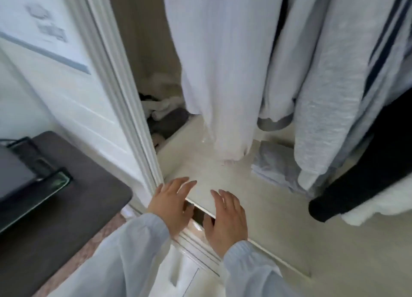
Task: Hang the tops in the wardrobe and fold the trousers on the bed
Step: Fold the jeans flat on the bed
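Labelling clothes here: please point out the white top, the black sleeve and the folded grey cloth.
White top point(218, 69): head view, mid-body.
Black sleeve point(347, 192): head view, lower part.
Folded grey cloth point(274, 163): head view, top face.

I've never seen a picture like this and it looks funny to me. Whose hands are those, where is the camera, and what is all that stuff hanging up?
The camera sits on a person's head and looks down, so you see their own two hands. The left hand and the right hand are both open and hold nothing; they are spread out over the pale wardrobe floor. Above hang clothes: a white garment, a grey top with dark stripes and a black sleeve. A folded grey cloth lies on the wardrobe floor. On the left is the white door frame and a dark table.
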Tool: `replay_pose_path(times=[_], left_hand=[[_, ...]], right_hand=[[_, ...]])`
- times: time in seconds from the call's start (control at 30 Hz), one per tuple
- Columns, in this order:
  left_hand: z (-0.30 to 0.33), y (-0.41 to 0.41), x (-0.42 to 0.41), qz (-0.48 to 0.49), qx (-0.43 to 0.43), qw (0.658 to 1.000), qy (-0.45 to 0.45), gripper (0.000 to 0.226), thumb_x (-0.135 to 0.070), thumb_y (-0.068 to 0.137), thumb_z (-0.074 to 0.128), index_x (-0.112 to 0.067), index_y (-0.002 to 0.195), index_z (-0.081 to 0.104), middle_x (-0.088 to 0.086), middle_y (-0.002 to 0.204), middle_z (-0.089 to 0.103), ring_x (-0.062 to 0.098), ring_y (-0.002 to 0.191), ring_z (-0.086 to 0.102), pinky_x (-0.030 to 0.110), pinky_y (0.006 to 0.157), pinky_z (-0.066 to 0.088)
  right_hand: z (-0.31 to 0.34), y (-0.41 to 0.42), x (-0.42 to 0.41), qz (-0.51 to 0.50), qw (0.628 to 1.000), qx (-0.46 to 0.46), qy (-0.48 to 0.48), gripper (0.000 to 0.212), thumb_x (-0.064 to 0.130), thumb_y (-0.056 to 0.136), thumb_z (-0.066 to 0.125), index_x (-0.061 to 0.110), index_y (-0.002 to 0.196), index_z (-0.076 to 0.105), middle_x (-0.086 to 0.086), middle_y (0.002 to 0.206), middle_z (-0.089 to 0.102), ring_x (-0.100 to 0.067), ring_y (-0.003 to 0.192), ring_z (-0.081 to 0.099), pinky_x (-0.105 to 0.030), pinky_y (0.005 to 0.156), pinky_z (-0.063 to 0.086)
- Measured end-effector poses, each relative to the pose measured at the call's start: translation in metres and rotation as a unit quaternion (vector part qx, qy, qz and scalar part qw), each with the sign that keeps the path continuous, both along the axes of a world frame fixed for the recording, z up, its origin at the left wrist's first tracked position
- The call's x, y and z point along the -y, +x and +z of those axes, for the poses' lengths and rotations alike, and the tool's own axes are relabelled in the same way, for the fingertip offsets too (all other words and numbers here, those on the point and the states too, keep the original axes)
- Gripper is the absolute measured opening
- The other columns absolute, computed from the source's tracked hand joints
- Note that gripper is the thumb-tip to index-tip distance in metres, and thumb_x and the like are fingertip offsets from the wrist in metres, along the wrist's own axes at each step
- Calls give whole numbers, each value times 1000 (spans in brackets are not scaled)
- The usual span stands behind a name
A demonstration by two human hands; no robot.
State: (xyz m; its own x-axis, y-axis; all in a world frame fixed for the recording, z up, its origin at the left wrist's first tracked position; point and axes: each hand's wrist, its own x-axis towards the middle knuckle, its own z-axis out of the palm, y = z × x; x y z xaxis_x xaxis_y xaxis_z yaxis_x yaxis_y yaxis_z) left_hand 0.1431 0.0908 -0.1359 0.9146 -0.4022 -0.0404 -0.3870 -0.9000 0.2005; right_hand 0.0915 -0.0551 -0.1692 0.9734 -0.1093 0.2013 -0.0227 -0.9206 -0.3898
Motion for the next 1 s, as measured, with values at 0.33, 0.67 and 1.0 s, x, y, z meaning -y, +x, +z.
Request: replay_pose_path(times=[0.33,0.67,1.0], left_hand=[[54,-317,-201,442,10,897,11,59,-48,88,47,-37,143,28,-12,147,31,14,137,27,33,115,18],[4,-773,-173,818,-7,572,-60,53,-42,88,49,-35,139,35,-8,143,37,20,131,38,30,104,32],[-54,-1068,-81,944,-13,299,-135,51,-39,91,47,-31,139,34,-6,137,38,17,124,41,31,99,37]], right_hand=[[38,-168,-202,447,887,29,115,49,34,72,40,10,108,62,-8,106,63,-22,100,48,-40,83,50],[11,-515,-344,784,619,-11,38,50,31,64,41,2,94,68,-16,88,66,-35,81,61,-35,79,36],[-29,-866,-351,934,339,-69,-94,36,11,71,65,10,107,65,-9,97,66,-33,92,60,-41,80,50]])
